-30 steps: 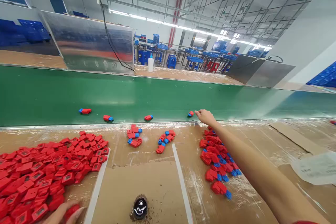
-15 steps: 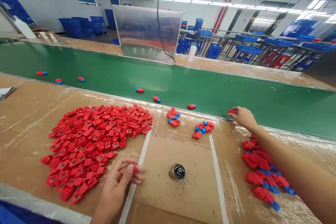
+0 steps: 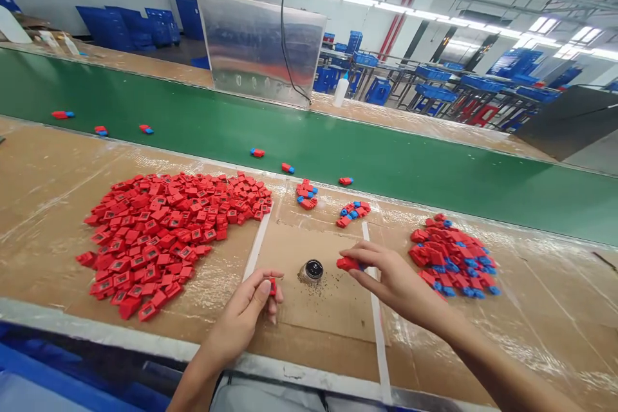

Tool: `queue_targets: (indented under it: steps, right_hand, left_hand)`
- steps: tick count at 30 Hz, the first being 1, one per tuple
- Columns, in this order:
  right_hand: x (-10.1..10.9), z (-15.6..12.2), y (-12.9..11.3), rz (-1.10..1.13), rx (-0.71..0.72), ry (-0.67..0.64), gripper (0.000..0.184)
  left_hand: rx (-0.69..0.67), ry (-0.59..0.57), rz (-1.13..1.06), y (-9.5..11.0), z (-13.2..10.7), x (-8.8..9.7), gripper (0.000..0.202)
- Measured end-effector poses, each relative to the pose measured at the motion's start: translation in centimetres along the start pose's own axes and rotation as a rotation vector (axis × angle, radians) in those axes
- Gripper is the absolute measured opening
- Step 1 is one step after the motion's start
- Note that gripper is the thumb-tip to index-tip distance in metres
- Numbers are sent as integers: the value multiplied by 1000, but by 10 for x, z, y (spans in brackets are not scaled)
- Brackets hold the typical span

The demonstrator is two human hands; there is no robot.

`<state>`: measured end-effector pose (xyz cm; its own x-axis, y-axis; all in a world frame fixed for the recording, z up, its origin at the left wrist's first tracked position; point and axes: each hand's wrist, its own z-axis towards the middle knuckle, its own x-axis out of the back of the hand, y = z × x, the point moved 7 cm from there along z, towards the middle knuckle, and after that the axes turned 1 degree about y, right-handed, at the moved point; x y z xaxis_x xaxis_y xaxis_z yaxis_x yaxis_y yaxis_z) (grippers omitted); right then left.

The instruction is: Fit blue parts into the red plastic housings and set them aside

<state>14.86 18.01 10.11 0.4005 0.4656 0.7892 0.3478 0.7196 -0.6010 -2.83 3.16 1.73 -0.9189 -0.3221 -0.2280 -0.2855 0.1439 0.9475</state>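
Note:
My left hand is closed on a small red block, to the left of a round black-topped piece on the cardboard sheet. My right hand pinches a red-and-blue piece just right of that round piece. Dark specks lie on the cardboard around it. Beyond my left hand spreads a big heap of red blocks. A pile of red-and-blue pieces lies to the right, past my right hand. Two small clusters of such pieces sit behind the cardboard.
A green conveyor belt runs across behind the table, with several red-and-blue pieces on it. Behind the belt stand a metal panel and a white bottle. White tape strips edge the cardboard.
My right hand has come back from the belt's near edge to beside the round piece, still holding a piece. My left hand stays near the cardboard's left side with its red block. The view has shifted.

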Motion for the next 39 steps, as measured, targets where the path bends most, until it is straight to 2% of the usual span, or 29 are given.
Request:
queue_targets:
  steps: [5, 8, 14, 23, 29, 32, 35, 39]
  right_hand:
    - [-19, 4, -10, -39, 78, 19, 24]
    - [-24, 6, -12, -49, 104, 29, 18]
    - [-25, 6, -18, -104, 153, 25, 19]
    - [-30, 10, -23, -144, 181, 8, 19]
    - [-30, 13, -26, -220, 181, -37, 19]
    - [-21, 13, -30, -177, 188, 5, 21]
    - [-15, 7, -37, -77, 188, 50, 21]
    - [-26, -7, -44, 86, 162, 44, 24]
  left_hand:
    - [113, -79, -30, -16, -5, -12, 44]
    - [128, -134, 0, -22, -9, -20, 45]
    - [13, -59, 112, -16, -13, -23, 32]
    - [75, -83, 56, -21, -11, -34, 30]
    - [33, -46, 53, -22, -10, -34, 28]
    - [12, -16, 31, -24, -7, -34, 23]
    - [12, -36, -19, -28, -4, -37, 22]
    - [42, -71, -28, -31, -2, -39, 23]
